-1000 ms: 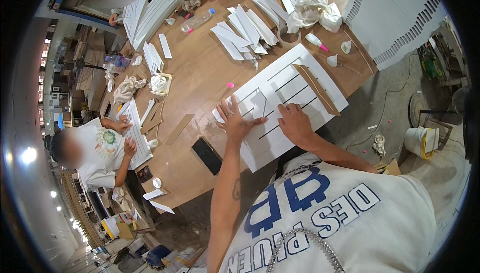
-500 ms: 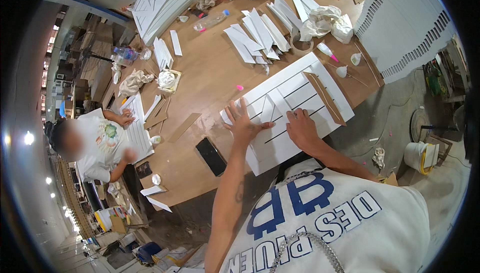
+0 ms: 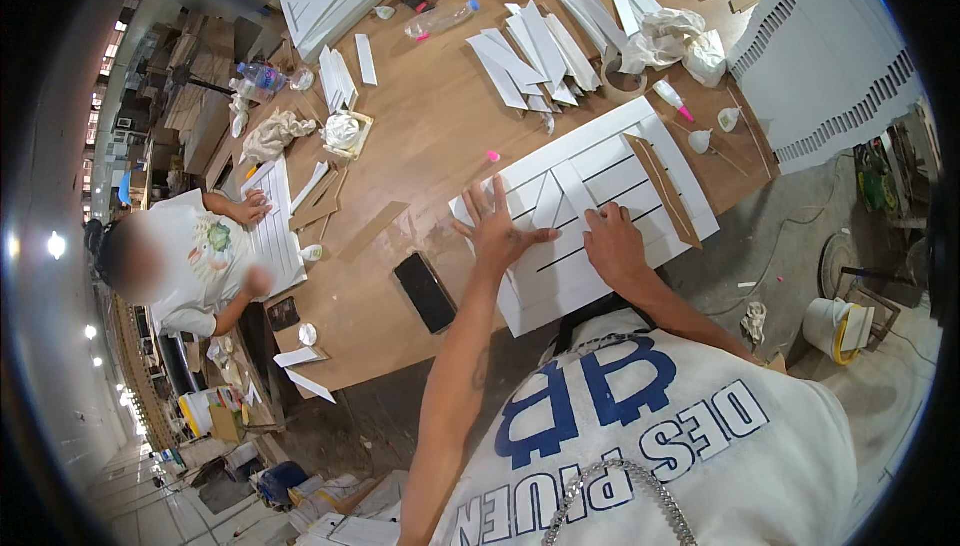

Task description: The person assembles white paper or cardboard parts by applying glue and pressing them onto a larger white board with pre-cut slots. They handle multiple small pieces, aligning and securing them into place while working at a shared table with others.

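1. White panel (image 3: 556,286) is lying beneath the splayed left hand (image 3: 500,236).
2. Right hand (image 3: 613,246) is resting there half-curled, its grasp unclear.
3. Below both hands, a shirt (image 3: 765,466) is bearing blue lettering (image 3: 625,409).

Phone (image 3: 425,292) on tbl (image 3: 400,161), L of panel (image 3: 612,181).

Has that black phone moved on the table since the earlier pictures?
No: judged against the brown table, the black phone lies in the same spot; the view shifted.
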{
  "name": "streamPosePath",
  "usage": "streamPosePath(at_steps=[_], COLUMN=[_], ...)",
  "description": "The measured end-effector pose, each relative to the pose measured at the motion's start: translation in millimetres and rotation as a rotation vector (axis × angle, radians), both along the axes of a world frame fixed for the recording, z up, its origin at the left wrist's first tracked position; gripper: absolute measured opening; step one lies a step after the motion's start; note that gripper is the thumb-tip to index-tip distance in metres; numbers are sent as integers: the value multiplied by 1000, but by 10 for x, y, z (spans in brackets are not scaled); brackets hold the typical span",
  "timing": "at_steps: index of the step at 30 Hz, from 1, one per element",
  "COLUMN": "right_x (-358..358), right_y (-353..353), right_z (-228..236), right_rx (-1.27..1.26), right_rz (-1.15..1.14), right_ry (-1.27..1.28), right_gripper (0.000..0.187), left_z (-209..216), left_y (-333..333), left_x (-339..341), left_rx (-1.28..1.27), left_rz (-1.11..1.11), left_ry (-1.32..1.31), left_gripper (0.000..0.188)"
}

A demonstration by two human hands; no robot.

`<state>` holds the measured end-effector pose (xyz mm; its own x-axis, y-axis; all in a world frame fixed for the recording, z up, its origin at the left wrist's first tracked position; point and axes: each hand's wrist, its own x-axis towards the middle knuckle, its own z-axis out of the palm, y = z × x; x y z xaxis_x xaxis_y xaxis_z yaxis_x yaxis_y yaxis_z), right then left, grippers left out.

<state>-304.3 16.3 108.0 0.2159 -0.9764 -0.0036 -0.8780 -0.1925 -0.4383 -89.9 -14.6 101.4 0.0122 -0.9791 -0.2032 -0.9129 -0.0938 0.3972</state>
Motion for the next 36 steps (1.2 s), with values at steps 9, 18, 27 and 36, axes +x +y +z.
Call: streamPosePath(at_steps=[9,18,27,36], right_x=[-285,-200,-92,-36], right_y=[-19,62,-11,-2], right_z=[141,-90,-141,-107], right_rx=[3,-65,-54,-26], right_rz=[-87,0,52,63], right_ry=[-330,-203,-98,-61], right_gripper=[33,35,33,31], left_z=[-50,-25,-90,-89], left_y=[6,-17,-2,-13], left_x=[38,10,42,32], left_rx=[4,50,-4,-1], left_rz=[39,49,23,14], left_ry=[31,45,-15,-24], left_gripper=[153,155,154,154])
